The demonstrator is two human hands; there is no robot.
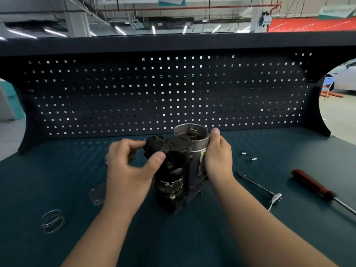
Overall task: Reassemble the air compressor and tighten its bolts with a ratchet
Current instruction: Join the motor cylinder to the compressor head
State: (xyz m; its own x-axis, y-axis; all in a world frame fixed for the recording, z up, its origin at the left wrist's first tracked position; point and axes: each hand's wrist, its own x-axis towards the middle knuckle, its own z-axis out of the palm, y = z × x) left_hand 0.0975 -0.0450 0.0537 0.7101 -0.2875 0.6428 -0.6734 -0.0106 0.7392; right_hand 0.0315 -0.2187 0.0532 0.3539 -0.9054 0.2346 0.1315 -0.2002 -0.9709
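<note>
Spring (53,221) lower left on desk (173,243) | air compressor (180,170) upright mid-frame, likely heavy, rigid: grip its metal can, not the plastic head | your left hand (131,166) pinches the black head, right hand (218,157) clasps the can | ratchet (259,186), screwdriver (317,186) right.

- A dark pegboard (173,93) with rows of small square holes stands upright along the back of the workbench (57,170).
- The bench top is a dark teal colour.
- A dark shelf (173,43) runs across the top of the pegboard.
- Above it, long ceiling lights (120,30) glow among pipes and ducts.
- A red wall (312,25) shows at the upper right.
- A pale floor (337,116) and part of a white car (344,78) show at the right.
</note>
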